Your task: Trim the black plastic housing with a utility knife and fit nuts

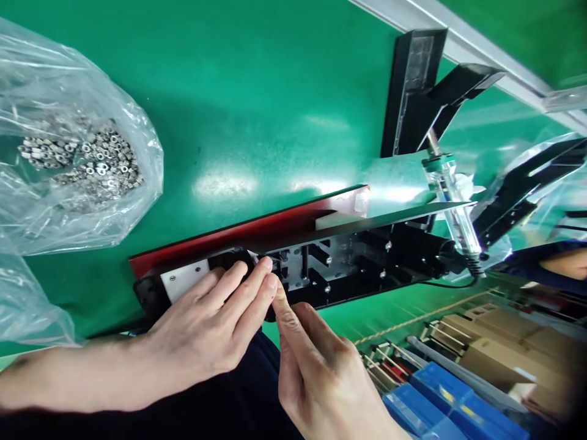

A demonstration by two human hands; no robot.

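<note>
A long black metal assembly with a red panel lies along the near edge of the green table. My left hand rests flat on its left end, fingers on a black part beside a white plate. My right hand comes up from below, its index fingertip meeting my left fingertips at the assembly's face. Whether a small part is pinched between them I cannot tell.
A clear plastic bag of small metal nuts lies at the left. A black stand and a hanging electric screwdriver are at the right. Blue bins and cardboard boxes sit below the table edge.
</note>
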